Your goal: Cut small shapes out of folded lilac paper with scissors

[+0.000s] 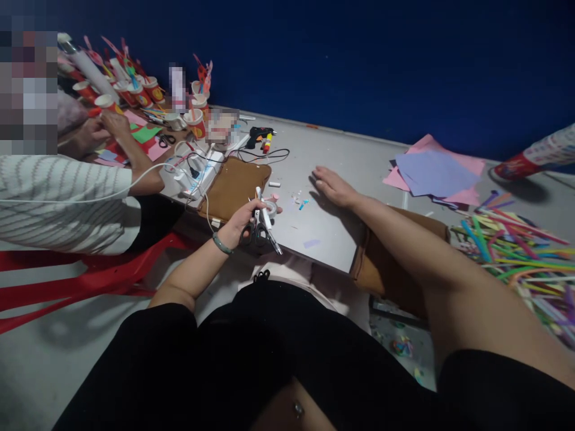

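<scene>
My left hand (245, 219) is closed around a bundle over the table's near edge. In it are black-handled scissors (256, 234), a pen (275, 243) and what looks like a small roll of clear tape (271, 208). A white stick-like piece also shows in this grip, partly hidden by the fingers. My right hand (335, 187) is low over the grey table (332, 239), palm down with its fingers stretched out, holding nothing. Small blue and white paper scraps (302, 204) lie between the two hands, nearer the right fingertips.
Brown cushions (236, 187) flank the work area. A power strip (204, 173), cables and a glue gun (258, 136) lie left. Paper sheets (438, 170) and colourful strips (516, 251) are at right. On the left, another person's hands (112, 126) work near paper cups (195, 123).
</scene>
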Tool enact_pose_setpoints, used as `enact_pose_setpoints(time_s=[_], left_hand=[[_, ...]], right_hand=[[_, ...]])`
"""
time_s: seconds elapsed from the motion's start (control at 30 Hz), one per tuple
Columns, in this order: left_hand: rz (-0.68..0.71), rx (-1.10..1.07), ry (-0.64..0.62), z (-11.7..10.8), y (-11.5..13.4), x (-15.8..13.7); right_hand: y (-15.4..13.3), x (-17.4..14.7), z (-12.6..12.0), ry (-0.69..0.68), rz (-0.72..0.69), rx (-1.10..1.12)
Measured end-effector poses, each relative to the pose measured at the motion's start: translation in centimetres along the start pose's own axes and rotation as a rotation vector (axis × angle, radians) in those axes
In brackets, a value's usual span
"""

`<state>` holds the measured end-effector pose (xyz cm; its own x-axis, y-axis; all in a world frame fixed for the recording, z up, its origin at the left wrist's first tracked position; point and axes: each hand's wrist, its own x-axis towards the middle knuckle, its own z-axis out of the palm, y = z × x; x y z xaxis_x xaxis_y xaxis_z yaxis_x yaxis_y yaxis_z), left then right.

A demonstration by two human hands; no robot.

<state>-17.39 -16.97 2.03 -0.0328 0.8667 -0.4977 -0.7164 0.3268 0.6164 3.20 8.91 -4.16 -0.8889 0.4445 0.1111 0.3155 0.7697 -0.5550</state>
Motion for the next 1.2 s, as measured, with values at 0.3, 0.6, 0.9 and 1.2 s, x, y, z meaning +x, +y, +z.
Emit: enact_pose_setpoints(time_s=[0.3, 0.6, 0.9, 1.2], left_hand=[[0.074, -0.117, -0.089, -2.4, -2.2, -5.5], [0.049, -0.056, -0.082, -4.2, -4.2, -8.4], [0.002, -0.074, -0.143, -5.3, -5.3, -7.1], [0.017, -0.065, -0.201, -4.9, -5.3, -6.9]], right_hand=[[-7.0, -3.0, 3.1, -0.309, -0.202, -0.036], [-9.3, -9.7, 0.7, 0.129, -0.032, -0.180], [-13.5, -17.9, 8.1, 0.231, -0.152, -0.520], [-15.7, -8.5, 7.2, 0.183, 0.143, -0.428]])
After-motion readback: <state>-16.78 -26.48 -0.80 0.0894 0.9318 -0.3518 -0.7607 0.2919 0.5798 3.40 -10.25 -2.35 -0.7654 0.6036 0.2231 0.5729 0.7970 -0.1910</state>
